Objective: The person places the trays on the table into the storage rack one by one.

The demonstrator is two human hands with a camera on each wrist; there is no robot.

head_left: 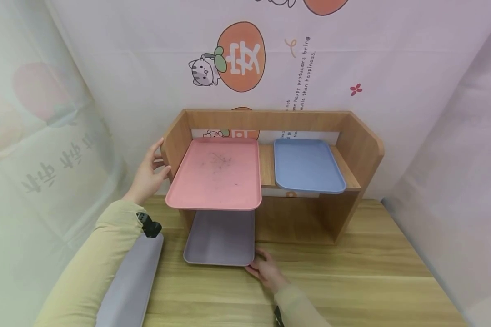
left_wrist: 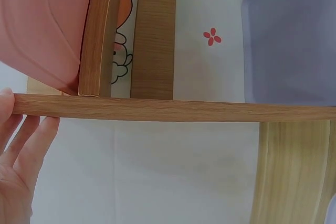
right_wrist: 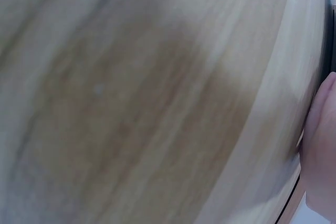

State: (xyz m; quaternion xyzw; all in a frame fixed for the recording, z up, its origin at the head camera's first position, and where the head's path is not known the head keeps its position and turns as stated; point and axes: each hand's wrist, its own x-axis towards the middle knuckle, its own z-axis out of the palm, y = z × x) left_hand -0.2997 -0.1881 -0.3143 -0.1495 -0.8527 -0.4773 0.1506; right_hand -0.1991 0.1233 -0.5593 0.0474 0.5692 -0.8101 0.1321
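A two-level wooden shelf stands against the patterned backdrop. My left hand holds the front edge of its left side panel; the left wrist view shows the fingers below the panel and the thumb at its end. On the lower level lies a greyish-purple tray, its front jutting out past the shelf. At that tray's front right corner, my right hand grips the rim. Only part of the right hand shows in the right wrist view, and the tray is hardly visible there.
On the upper level, a pink tray sits at left, overhanging the front, and a smaller blue tray at right. Another purple-grey tray lies on the wood-grain table, partly under the left sleeve. Fabric walls enclose both sides.
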